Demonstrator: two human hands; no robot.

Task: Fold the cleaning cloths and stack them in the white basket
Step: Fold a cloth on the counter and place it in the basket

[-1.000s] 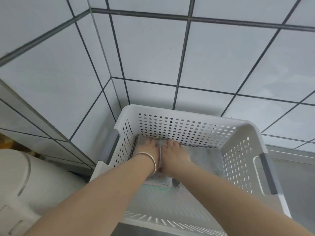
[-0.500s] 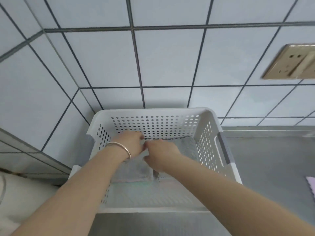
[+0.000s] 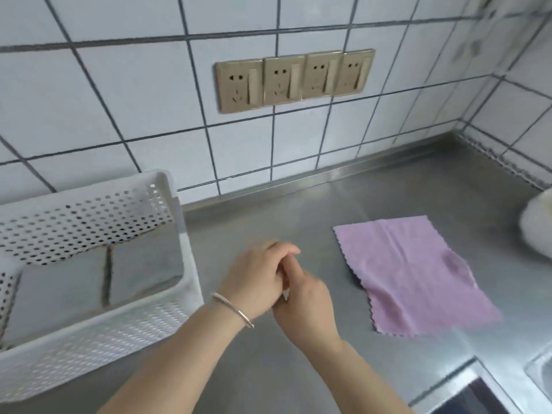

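The left hand and right hand overlapped above the steel counter, fingers loosely curled, holding nothing discernible. Two folded grey cloths lay side by side in the white basket, which was cut off at the left edge. A pink cloth lay unfolded, motion-blurred. No writing was legible.

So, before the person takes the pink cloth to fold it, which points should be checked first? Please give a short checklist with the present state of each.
1. Both hands free: left hand and right hand touch each other over the counter; whether they hold anything: cannot tell.
2. Pink cloth lies spread on the counter, unfolded, nothing on it: ok.
3. Cloth flat enough to fold: a few wrinkles, near corner blurred: cannot tell.
4. White basket stands on the counter to the left: ok.
5. Grey cloths in the basket lie folded side by side: ok.
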